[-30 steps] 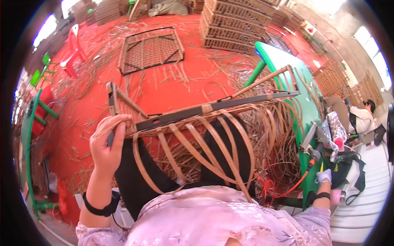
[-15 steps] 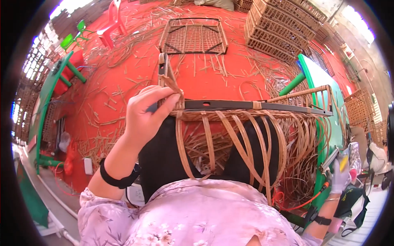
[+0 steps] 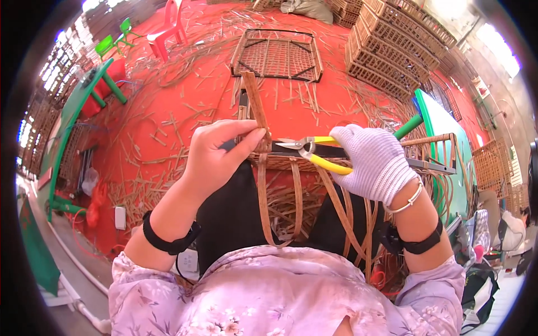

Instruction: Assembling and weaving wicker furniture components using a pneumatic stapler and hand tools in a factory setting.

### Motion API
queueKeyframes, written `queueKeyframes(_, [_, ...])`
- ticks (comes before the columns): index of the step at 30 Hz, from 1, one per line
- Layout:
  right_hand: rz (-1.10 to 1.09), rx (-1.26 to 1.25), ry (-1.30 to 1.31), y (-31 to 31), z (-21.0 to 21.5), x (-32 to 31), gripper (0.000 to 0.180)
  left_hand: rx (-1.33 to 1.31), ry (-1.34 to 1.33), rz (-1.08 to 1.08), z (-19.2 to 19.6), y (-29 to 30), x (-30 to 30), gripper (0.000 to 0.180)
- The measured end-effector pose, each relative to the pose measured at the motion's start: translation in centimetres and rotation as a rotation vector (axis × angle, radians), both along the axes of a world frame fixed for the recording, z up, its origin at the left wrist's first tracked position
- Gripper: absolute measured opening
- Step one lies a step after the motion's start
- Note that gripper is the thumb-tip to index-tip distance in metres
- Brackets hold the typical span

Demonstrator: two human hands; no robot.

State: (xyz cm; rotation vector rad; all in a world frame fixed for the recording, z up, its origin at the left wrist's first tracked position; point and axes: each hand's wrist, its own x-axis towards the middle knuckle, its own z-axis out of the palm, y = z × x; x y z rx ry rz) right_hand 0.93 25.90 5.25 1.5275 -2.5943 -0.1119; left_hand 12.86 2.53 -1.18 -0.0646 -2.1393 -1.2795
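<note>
A dark-barred frame [image 3: 428, 164] with a woven rattan edge stands across my knees, loose strips hanging from it in loops. At its left corner, my bare left hand [image 3: 216, 154] pinches a flat brown rattan strip [image 3: 254, 98] between thumb and fingertips; its free end sticks upward. My right hand [image 3: 372, 159], in a pale knitted glove, is closed round the yellow handles of pruning shears [image 3: 306, 148]. The shears' blades are parted and point left, just short of the pinched strip. Fingers of the right hand partly hide the frame's bar.
Another woven frame [image 3: 278, 54] lies ahead on the red floor, among scattered strip offcuts. Stacked rattan crates [image 3: 386, 50] rise at the far right. Green tables stand on the right [image 3: 448, 129] and left [image 3: 78, 120]. A red chair [image 3: 168, 31] is at the far left.
My right hand has come from the table at the right to the frame's left part, bringing the shears. The left hand still pinches the strip, whose end now points higher.
</note>
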Motion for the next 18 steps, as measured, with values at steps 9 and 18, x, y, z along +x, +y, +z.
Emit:
queueKeyframes(9, [-0.025,0.04,-0.03,-1.4,-0.2,0.5,0.044,0.092,0.02,-0.026,-1.0,-0.4,-0.4,0.015])
queueKeyframes(18, [-0.006,0.046,-0.002,-2.2,-0.4,1.4,0.037,0.133,0.006,-0.05,-1.0,-0.4,0.3,0.015])
